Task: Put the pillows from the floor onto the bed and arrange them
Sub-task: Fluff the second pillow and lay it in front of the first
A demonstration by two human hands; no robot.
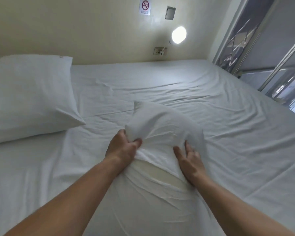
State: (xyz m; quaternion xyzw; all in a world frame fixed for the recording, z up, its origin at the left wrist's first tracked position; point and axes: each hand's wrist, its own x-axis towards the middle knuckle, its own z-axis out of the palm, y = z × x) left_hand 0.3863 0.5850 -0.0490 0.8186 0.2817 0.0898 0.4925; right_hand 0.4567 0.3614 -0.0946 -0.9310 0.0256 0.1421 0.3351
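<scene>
- Fingers point(137, 142) of the left hand point(122, 149) are bunched tight into the case of the near pillow point(162, 132), a fold of cloth pinched.
- Fingers point(187, 146) of the right hand point(190, 160) are spread flat on the same pillow, nothing gripped.
- That pillow is seen mid-bed point(228, 133), its cream inner cushion point(160, 172) exposed at the case opening.
- A second pillow point(29, 97) is laid at the far left, by the wall point(75, 31).

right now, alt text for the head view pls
Two bare hands hold a white pillow on a bed: left hand bunching its case, right hand flat against it. A second pillow lies at left.
</scene>
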